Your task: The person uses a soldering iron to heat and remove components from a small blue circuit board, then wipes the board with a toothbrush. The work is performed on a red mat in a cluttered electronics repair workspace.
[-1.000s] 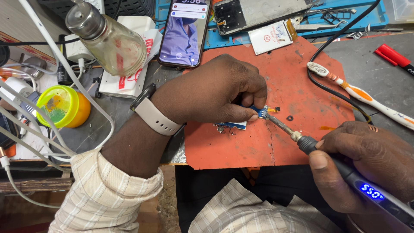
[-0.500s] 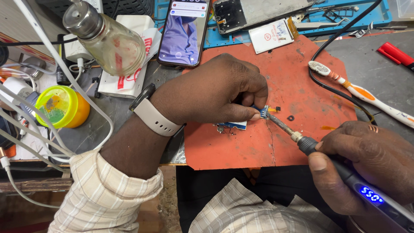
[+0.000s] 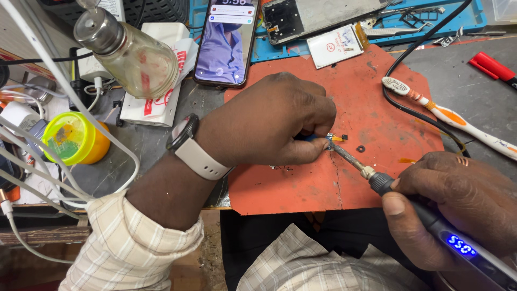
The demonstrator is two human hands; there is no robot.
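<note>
My left hand (image 3: 274,121) rests on the orange work mat (image 3: 355,97), its fingertips pinched on a tiny blue electronic part (image 3: 333,138) with an orange tail. A pale watch sits on that wrist. My right hand (image 3: 458,202) grips a black soldering iron (image 3: 425,215) with a blue lit display. The iron's metal tip slants up-left and touches the small part beside my left fingertips. A small black ring (image 3: 360,148) lies on the mat just right of the part.
A smartphone (image 3: 226,40) with its screen lit lies behind the mat. A glass bottle (image 3: 132,54) and a yellow-green tub (image 3: 72,137) stand at left among white cables. A toothbrush (image 3: 458,121), black cable and red marker (image 3: 493,67) lie at right.
Both hands hold nearly the same pose. The view has drifted slightly, and the iron's tip stays at the small part.
</note>
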